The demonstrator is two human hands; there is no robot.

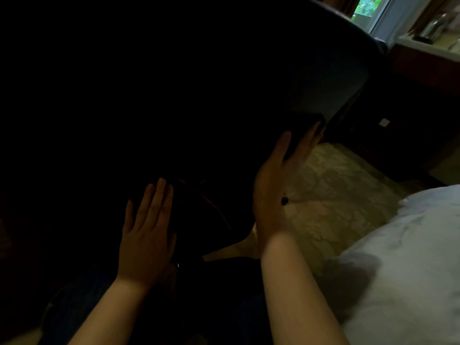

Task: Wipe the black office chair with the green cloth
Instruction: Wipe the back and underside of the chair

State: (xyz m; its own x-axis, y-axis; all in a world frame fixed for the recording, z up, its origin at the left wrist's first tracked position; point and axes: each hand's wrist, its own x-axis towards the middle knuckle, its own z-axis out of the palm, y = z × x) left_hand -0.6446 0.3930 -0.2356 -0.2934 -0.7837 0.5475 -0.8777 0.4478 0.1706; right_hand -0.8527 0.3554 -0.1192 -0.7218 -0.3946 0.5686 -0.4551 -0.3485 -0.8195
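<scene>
Both grips open, holding nothing: left grip (146, 227) flat against the near, dark part of the black office chair (318, 80), right grip (273, 190) at its right edge; I judge it heavy and stiff, best steadied there; I see no green cloth

Black office chair (273, 70) — fills left and centre, a solid barrier ahead. Patterned carpet (348, 185) — open strip to the right of the chair, passable. White bedding (410, 257) bounds the strip at lower right; dark wooden furniture (410, 95) closes its far end.
</scene>
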